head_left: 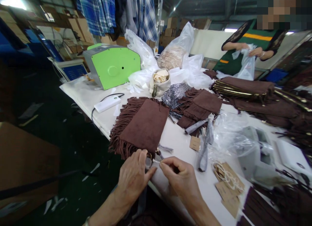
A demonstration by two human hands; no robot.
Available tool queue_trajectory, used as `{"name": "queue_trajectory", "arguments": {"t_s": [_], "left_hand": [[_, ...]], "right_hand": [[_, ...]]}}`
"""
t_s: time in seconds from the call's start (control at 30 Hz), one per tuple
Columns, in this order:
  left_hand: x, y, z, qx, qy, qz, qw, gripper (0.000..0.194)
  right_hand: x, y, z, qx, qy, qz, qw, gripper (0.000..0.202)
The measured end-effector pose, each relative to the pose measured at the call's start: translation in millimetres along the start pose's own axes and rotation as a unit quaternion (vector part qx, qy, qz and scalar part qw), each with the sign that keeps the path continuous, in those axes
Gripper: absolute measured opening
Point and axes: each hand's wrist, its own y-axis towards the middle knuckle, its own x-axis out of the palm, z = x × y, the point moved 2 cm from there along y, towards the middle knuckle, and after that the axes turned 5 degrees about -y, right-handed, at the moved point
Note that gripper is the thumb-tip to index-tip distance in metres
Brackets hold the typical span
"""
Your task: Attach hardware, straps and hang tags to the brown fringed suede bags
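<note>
A brown fringed suede bag point(146, 125) lies flat at the table's near edge, its fringe to the left. At its lower corner, my left hand point(134, 170) closes round a strap end with a metal ring point(149, 156); grey wrapping shows between thumb and fingers. Close beside it, my right hand point(180, 174) pinches a thin white string point(156, 161) between thumb and forefinger. Where the string leads is hidden. Just to the right lie a grey-wrapped strap point(206, 148) and a brown paper tag point(195, 143), joined to a second fringed bag point(204, 102).
Several strung paper tags point(229, 183) lie at right, near a grey tape dispenser point(255, 154). Brown bags with gold zips point(243, 89) are stacked behind. A green machine point(117, 67) and white power strip point(107, 103) stand left. A co-worker point(253, 47) handles a plastic bag across the table.
</note>
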Motion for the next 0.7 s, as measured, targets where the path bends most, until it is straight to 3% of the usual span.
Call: {"name": "queue_trajectory", "arguments": {"t_s": [0.07,0.17,0.3,0.43,0.57,0.7], "left_hand": [[-3.8,2.2,-2.5,-0.022,-0.031,-0.022,0.999,0.032],[-25.3,10.7,-9.4,-0.082,-0.121,-0.093,0.985,0.016],[-48.2,21.9,-12.2,-0.099,-0.166,-0.171,0.966,0.021],[-34.0,19.6,-1.4,-0.043,-0.081,-0.150,0.985,0.044],[-18.0,17.0,2.4,-0.030,-0.031,-0.121,0.992,0.027],[-31.9,26.9,-6.3,-0.050,-0.066,-0.163,0.983,0.011]], "right_hand": [[3.4,0.2,1.3,0.002,0.006,0.005,1.000,0.019],[8.2,1.3,1.1,0.010,0.014,0.013,1.000,0.020],[12.9,3.4,-3.1,0.022,0.033,0.018,0.999,0.020],[17.9,3.9,-2.5,0.031,0.051,0.029,0.998,0.020],[21.2,2.3,3.3,0.030,0.048,0.035,0.998,0.019],[24.0,0.7,5.2,0.020,0.011,0.031,0.999,0.021]]}}
